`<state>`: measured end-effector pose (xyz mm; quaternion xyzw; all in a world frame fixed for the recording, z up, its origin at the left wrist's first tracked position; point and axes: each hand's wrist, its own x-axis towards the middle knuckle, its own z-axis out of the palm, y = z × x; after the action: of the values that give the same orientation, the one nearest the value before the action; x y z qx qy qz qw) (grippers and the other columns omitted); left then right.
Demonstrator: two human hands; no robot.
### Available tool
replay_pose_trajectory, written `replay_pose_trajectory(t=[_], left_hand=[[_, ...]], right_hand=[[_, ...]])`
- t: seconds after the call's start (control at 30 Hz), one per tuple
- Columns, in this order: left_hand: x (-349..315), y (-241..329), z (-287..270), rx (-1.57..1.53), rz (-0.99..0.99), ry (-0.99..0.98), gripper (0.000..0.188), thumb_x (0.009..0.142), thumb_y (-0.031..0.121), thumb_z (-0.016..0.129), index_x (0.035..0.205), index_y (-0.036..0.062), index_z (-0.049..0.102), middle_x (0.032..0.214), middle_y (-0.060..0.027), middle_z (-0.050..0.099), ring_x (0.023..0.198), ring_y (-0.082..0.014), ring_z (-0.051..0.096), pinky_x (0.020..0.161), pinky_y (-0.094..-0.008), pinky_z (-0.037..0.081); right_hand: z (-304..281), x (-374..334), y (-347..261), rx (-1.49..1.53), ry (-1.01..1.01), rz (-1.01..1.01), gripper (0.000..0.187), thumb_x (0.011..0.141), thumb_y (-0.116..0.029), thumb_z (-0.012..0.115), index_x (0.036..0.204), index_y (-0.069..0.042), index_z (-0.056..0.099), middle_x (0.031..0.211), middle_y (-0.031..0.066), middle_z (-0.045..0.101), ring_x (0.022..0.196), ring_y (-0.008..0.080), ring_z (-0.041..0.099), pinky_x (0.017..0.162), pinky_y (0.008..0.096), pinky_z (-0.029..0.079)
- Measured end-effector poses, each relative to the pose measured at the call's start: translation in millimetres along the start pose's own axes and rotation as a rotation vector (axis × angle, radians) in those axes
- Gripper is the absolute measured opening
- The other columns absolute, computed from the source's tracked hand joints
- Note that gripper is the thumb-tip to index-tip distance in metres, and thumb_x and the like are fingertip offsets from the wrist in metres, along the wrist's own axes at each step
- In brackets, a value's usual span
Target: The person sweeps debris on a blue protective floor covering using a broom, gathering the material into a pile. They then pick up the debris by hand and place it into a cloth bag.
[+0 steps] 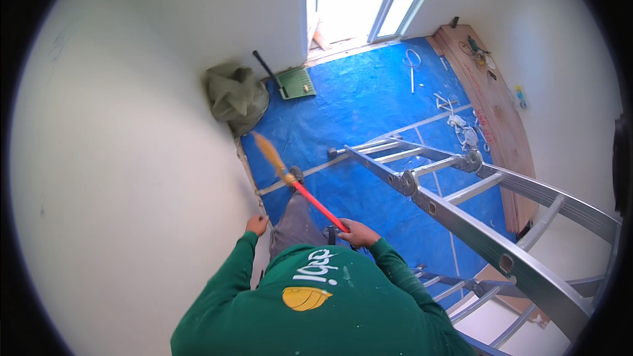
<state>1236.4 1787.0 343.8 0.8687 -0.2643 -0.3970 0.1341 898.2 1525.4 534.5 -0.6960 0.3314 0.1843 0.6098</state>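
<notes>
My right hand [358, 233] is closed round the end of a broom's red handle [318, 204]. The broom slants up and left across my leg, and its straw-coloured bristles [269, 153] are blurred, close to the foot of the left wall. Beside that wall hangs my left hand [258, 225], fingers curled in, with nothing visible in it. Below the broom are my grey trouser leg [295, 219] and part of a dark shoe [297, 173], on a blue tarp [349, 112].
An aluminium folding ladder [475, 191] stands on my right. By the far wall are a green dustpan [297, 84] with a black handle and a grey-green sack [236, 92]. Brown boards [491, 105] carrying tools line the right wall, near white scraps [467, 133]. A glass door [400, 0] stands open.
</notes>
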Motion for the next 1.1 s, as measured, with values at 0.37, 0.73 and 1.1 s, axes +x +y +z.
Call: replay_pose_trajectory(t=[0.37,0.73,1.1], left_hand=[[16,-40,-60,-0.400,-0.292,-0.067,0.037,0.094,0.030,0.063,0.107,-0.0043,0.068,0.092,-0.0152,0.072,0.075,-0.0225,0.071,0.070,-0.0344,0.057],[32,7,-147,-0.582,-0.346,0.041,0.031,0.096,0.026,0.062,0.112,-0.0002,0.065,0.094,-0.0088,0.069,0.080,-0.0186,0.070,0.067,-0.0310,0.054],[175,99,-209,-0.535,-0.335,0.047,0.034,0.098,0.026,0.061,0.120,0.0010,0.061,0.102,-0.0104,0.068,0.084,-0.0201,0.069,0.069,-0.0322,0.056]], right_hand=[[-61,308,-58,0.727,0.019,0.473,0.034,0.089,-0.005,0.063,0.124,-0.005,0.063,0.067,0.0038,0.052,0.047,0.0113,0.043,0.038,0.0288,0.031],[-210,394,30,0.683,0.851,0.484,0.029,0.089,-0.008,0.057,0.114,0.004,0.065,0.075,0.0140,0.066,0.057,0.0231,0.065,0.039,0.0392,0.048],[-306,405,-108,1.123,0.670,0.318,0.057,0.091,-0.004,0.056,0.146,-0.008,0.043,0.070,0.0033,0.052,0.049,0.0096,0.044,0.039,0.0279,0.032]])
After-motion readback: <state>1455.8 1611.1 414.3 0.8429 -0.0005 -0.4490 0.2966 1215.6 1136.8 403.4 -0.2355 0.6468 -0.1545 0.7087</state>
